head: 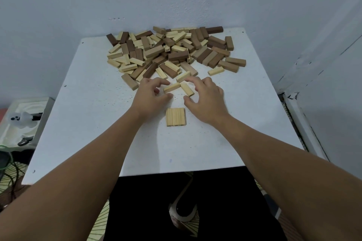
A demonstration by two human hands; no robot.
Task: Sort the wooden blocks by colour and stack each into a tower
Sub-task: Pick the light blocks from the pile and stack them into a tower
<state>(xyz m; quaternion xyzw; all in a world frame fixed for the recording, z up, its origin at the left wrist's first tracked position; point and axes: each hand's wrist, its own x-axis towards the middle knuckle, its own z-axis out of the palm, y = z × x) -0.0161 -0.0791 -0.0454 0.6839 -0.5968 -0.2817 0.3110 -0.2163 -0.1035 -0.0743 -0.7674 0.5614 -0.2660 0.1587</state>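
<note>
Two pale wooden blocks (171, 87) (187, 88) lie flat in an inverted V between left hand (151, 96) and right hand (206, 100) (fingers curled, apparently gripping nothing), beyond the pale three-block base layer (175, 117).

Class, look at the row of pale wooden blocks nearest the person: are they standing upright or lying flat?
Lying flat. The row of pale wooden blocks lies side by side, long faces on the white table, one layer high.
</note>
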